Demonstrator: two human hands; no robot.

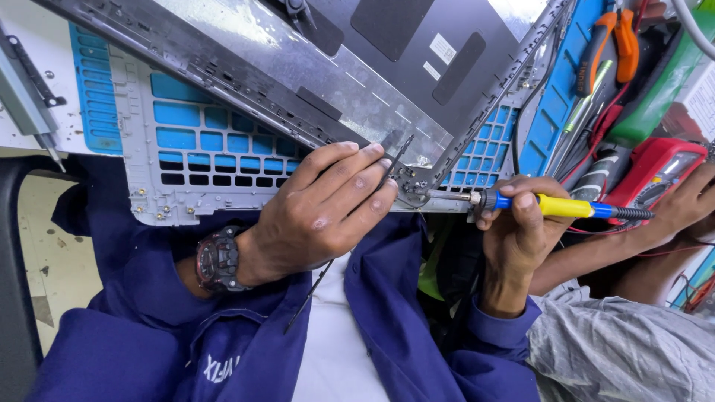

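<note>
At the centre of the frame we have the laptop shell (223,160) — grey keyboard frame lying on a blue mat (93,97), lid panel rising toward the top. Our left hand (328,205) curls its fingers around a thin black strip (387,167) at the hinge corner, and our right hand (521,219) grips a yellow-and-blue screwdriver (555,206) pointed at that corner. At the right edge another person's hand (689,201) rests on a red multimeter (655,175) — orange pliers (614,41) lie above it.

Raised lid (417,67) over keyboard frame (201,149)

White workbench (18,134) under bright light, pale speckled floor (63,260) below
</note>
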